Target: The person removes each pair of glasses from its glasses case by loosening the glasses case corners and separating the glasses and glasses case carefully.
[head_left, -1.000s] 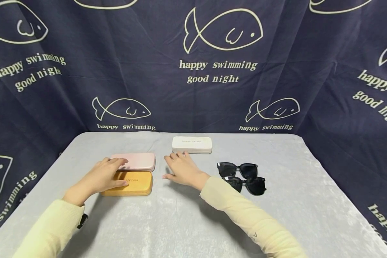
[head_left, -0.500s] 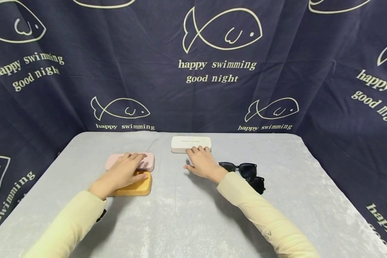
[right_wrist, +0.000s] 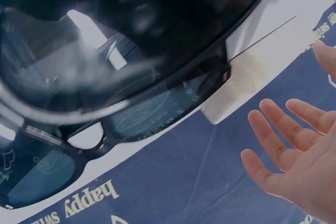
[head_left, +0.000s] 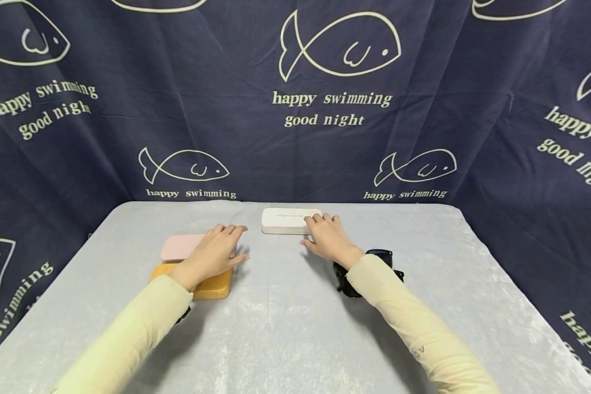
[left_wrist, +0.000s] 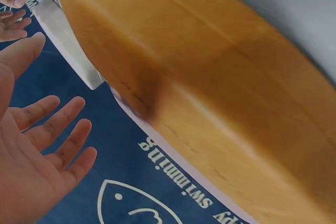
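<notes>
My left hand [head_left: 210, 257] hovers over the right ends of two glasses cases, its fingers loosely spread and holding nothing. Under it lie a pink glasses case [head_left: 178, 248] and, nearer me, an orange-yellow glasses case [head_left: 218, 289], which fills much of the left wrist view. At the back, a white glasses case [head_left: 284, 220] lies with my right hand [head_left: 331, 242] at its right end, fingertips overlapping it in the head view. That hand's fingers are gently bent and apart in the right wrist view. Black sunglasses [right_wrist: 142, 114] lie below the right wrist, partly hidden by the forearm in the head view.
A table with a pale grey cloth [head_left: 276, 328] carries everything. Behind and beside it hangs a dark blue curtain [head_left: 246, 148] printed with white fish and lettering. The two pairs of sunglasses overlap on the right side, below the right sleeve [head_left: 399, 306].
Both hands have moved to the right: the left across the pink and orange-yellow cases, the right from left of the white case to its right end. The right forearm covers more of the sunglasses.
</notes>
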`<act>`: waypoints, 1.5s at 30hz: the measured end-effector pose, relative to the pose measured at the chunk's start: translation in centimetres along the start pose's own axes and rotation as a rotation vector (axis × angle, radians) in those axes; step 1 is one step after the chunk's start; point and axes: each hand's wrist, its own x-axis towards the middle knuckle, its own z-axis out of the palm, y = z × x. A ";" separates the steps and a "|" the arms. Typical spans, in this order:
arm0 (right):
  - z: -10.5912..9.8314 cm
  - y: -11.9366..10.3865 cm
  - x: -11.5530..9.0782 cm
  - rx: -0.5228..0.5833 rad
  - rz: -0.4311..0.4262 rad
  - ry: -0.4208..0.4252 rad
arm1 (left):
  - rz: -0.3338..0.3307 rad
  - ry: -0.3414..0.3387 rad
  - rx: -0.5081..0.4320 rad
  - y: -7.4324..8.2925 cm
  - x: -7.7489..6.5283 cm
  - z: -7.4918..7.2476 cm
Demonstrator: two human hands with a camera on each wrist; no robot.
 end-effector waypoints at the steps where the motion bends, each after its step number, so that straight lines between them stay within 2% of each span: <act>1: 0.0 0.2 0.0 0.001 0.005 0.006 | -0.002 -0.004 0.004 0.2 0.3 0.0; 12: -0.2 2.3 1.0 -0.009 0.077 -0.024 | -0.072 -0.051 -0.011 1.2 3.6 0.2; 18: 0.1 3.3 1.7 -0.017 0.089 -0.024 | -0.110 -0.063 -0.023 1.6 5.4 0.3; 29: 0.4 4.2 2.7 -0.012 0.108 -0.066 | -0.202 -0.127 0.008 1.8 8.0 1.3; 41: 1.8 3.7 4.1 -0.012 0.141 -0.180 | -0.312 -0.183 0.004 2.2 10.0 2.7; 45: 2.1 3.5 4.2 -0.009 0.145 -0.183 | -0.330 -0.202 0.001 2.3 10.2 3.3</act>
